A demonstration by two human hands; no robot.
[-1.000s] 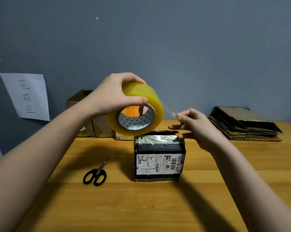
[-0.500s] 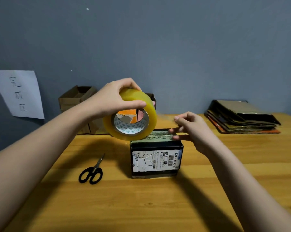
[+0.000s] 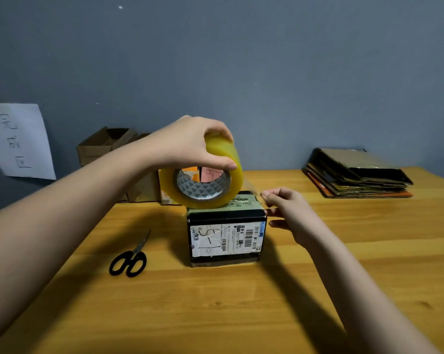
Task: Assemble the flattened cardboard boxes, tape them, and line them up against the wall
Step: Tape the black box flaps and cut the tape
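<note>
Grey wall at the back, wooden bench in front of it filling the lower frame. White paper sheet with handwritten characters stuck on the wall, far left. Stack of flattened boxes lies at the bench's back right, near the wall. Open brown boxes stand at the back left against the wall, partly hidden by the left forearm. Small black box stands mid-bench, closed, white shipping label with barcode on its front face, clear tape visible across its top. Tape roll – yellowish, wide, on edge – sits on or just over the box's top left edge; contact can't be confirmed. Left hand grips the roll from above, fingers curled over the outer rim, thumb lying along the near rim. Right hand is at the box's top right corner, fingers bent, thumb and forefinger pinching the free tape end – a thin clear strip running from the roll to the fingertips, hard to see. Black-handled scissors lie flat on the bench left of the box, apart from it, blades shut and pointing away toward the wall.
</note>
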